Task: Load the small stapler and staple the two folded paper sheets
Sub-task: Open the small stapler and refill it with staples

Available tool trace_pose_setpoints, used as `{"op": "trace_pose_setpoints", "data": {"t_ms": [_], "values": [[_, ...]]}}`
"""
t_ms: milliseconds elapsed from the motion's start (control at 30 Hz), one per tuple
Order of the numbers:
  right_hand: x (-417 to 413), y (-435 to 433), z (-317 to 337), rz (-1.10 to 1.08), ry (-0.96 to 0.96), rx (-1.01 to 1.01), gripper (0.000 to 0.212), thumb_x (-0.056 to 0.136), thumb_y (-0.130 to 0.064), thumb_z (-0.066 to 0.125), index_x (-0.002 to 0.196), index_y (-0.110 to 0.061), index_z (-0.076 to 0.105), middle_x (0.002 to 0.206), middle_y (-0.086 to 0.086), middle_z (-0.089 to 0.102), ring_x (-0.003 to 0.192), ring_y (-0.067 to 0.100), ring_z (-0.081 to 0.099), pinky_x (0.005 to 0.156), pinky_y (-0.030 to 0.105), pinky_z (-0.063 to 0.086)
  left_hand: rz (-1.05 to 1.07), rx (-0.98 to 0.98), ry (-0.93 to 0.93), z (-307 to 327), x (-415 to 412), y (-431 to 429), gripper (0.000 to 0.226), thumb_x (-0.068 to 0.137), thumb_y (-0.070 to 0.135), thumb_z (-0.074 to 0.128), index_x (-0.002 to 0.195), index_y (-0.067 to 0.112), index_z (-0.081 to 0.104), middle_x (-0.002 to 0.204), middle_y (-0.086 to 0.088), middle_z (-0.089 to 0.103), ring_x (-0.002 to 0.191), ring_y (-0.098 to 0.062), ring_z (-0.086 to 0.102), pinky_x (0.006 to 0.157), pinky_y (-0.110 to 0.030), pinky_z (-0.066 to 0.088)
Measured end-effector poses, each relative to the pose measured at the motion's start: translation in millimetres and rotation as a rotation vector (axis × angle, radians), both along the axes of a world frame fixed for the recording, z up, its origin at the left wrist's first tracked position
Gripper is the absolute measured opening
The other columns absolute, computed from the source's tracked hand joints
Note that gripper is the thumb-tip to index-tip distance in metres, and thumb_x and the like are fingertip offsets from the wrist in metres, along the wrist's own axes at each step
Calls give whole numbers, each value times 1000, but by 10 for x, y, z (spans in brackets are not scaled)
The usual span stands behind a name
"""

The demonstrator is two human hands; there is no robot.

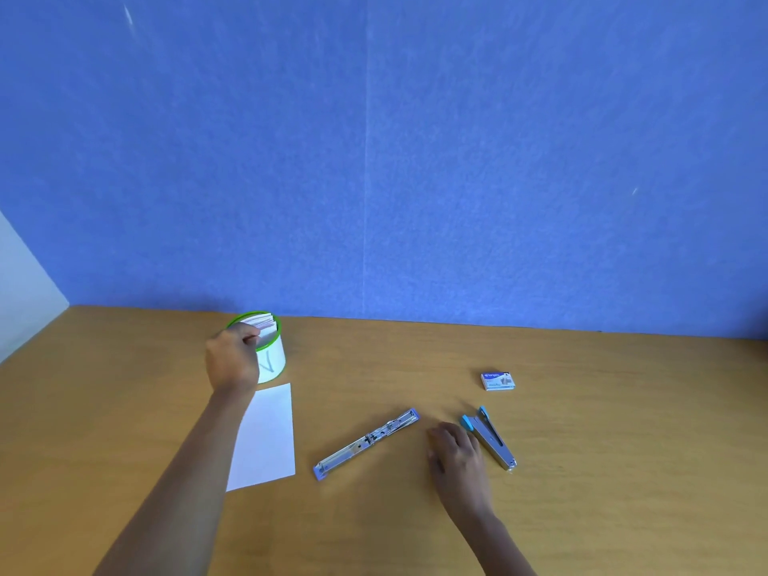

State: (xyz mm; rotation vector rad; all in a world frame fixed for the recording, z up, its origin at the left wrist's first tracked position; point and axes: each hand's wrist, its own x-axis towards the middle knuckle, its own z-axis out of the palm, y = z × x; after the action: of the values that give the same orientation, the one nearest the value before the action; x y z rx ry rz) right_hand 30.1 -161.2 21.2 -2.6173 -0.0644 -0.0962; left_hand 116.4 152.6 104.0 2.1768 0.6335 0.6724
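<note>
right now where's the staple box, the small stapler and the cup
staple box (498, 380): head view, top face
small stapler (493, 441): head view, middle of its metal arm
cup (273, 362): head view, white side wall

No word can be read with certainty. The small staple box (498, 380), far right on the worktop (623, 430), carries a blue label with white lettering too blurred to make out. The white cup (272, 361), far left, bears a grey V-like stroke.
</note>
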Motion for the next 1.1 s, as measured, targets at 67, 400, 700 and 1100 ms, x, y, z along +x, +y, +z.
{"op": "trace_pose_setpoints", "data": {"t_ms": [67, 400, 700, 1100], "values": [[7, -16, -3, 11, 2, -7, 38, 91, -13, 51, 128, -17, 56, 136, -2, 48, 125, 19, 41, 103, 25, 34, 0, 28, 36, -17, 18, 29, 20, 84, -5, 56, 94, 0, 73, 98, -26, 69, 91, -39, 63, 80, -37, 48], [130, -42, 23, -5, -67, 72, 28, 88, -6, 55, 114, -11, 62, 117, 6, 58, 108, 27, 52, 87, 29, 42, -60, 75, -102, 33, -28, -92, 11, 83, 4, 66, 90, 4, 74, 94, -19, 71, 87, -35, 65, 76, -37, 49], [728, -411, 312, -307, -106, 111, 33, 90, -10, 57, 123, -3, 55, 125, 17, 54, 114, 35, 47, 97, 39, 39, -163, 177, -153, -158, -291, -616, 11, 87, 12, 65, 89, 3, 72, 89, -15, 71, 88, -36, 62, 72, -40, 50], [995, -635, 247, -353, 151, -45, 50, 94, -30, 51, 140, -19, 36, 142, 16, 34, 126, 32, 35, 98, 37, 39, -358, 224, -11, -497, -457, -875, 4, 83, 9, 69, 84, 7, 72, 84, -8, 71, 83, -29, 61, 65, -34, 50]]}}
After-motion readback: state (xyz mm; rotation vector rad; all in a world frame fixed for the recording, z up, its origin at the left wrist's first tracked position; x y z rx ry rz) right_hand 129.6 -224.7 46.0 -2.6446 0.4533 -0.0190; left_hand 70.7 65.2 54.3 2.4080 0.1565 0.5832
